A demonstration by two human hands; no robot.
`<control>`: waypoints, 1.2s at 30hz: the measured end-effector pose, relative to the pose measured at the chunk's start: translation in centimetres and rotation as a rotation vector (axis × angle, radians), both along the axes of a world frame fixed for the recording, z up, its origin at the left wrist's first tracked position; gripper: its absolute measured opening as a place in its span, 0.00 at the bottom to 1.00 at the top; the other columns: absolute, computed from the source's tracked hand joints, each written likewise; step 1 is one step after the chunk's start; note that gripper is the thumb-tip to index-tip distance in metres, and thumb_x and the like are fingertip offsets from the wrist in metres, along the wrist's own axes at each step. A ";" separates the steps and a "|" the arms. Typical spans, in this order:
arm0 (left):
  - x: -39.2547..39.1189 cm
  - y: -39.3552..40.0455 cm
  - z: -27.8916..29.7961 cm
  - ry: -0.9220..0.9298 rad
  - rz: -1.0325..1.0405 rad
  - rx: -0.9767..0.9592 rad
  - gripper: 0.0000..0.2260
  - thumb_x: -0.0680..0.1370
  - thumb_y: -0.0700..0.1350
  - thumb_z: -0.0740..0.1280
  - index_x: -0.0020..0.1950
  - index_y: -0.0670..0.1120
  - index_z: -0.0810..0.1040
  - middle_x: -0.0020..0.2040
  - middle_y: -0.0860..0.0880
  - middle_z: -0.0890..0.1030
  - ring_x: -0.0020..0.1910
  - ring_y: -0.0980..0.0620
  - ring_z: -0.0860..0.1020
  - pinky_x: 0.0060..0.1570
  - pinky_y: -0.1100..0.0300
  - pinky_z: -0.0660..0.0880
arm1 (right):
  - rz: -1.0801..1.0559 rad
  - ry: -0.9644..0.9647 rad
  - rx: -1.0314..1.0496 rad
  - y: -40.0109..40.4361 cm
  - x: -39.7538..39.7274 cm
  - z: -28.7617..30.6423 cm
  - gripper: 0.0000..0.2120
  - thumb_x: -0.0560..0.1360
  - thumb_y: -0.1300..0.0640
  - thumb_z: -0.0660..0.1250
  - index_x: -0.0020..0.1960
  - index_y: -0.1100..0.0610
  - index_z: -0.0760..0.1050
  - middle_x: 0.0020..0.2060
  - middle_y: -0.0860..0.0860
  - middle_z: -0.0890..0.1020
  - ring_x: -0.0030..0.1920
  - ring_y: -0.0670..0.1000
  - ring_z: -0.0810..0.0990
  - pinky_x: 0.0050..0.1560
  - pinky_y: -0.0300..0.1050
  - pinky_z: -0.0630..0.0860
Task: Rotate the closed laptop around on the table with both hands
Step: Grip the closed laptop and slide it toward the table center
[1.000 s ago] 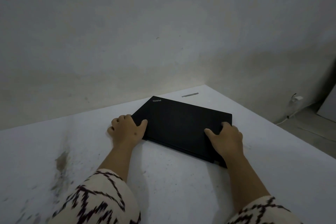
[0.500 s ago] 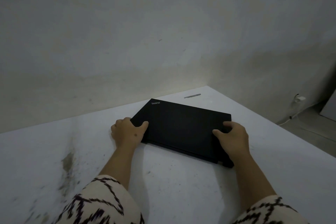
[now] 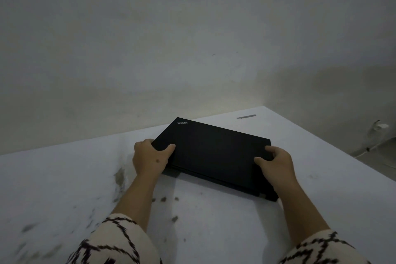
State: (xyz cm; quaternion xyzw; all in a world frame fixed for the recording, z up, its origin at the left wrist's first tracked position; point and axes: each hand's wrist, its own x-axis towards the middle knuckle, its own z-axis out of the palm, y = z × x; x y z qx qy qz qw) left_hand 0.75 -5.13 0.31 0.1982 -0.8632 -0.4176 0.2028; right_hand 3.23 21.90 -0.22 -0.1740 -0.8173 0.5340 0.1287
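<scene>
From the head view, a white table [image 3: 214, 231] is seen pushed against a plain, dimly lit wall [image 3: 150, 38], its surface marked with dark stains [image 3: 119, 176] toward the left edge. A closed black laptop [image 3: 216, 156] lies askew near the table's far right corner. Its left near corner is gripped by the left hand [image 3: 151, 157], its right side by the right hand [image 3: 276, 164], thumbs laid on the lid. A small grey strip [image 3: 246, 116] lies by the far corner. A cable [image 3: 372, 146] is visible on the floor beyond.

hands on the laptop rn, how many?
2. The left hand grips the laptop at its near-left corner, thumb on the lid; the right hand grips its right end. Fingers under the edges are hidden.
</scene>
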 end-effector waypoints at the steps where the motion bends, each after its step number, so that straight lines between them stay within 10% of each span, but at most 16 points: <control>1: 0.7 -0.6 0.4 0.009 0.007 -0.003 0.19 0.67 0.55 0.72 0.48 0.40 0.79 0.52 0.41 0.79 0.42 0.43 0.80 0.42 0.54 0.78 | 0.012 -0.001 -0.010 -0.5 0.4 0.1 0.26 0.73 0.61 0.69 0.70 0.60 0.67 0.70 0.57 0.70 0.70 0.57 0.69 0.67 0.52 0.68; 36: 20.4 -16.4 -0.4 -0.028 0.271 -0.058 0.24 0.69 0.56 0.72 0.53 0.37 0.79 0.55 0.39 0.77 0.42 0.48 0.74 0.46 0.52 0.78 | 0.295 0.037 -0.114 -15.9 12.2 -0.2 0.24 0.74 0.65 0.66 0.70 0.60 0.67 0.67 0.57 0.73 0.65 0.57 0.74 0.64 0.51 0.74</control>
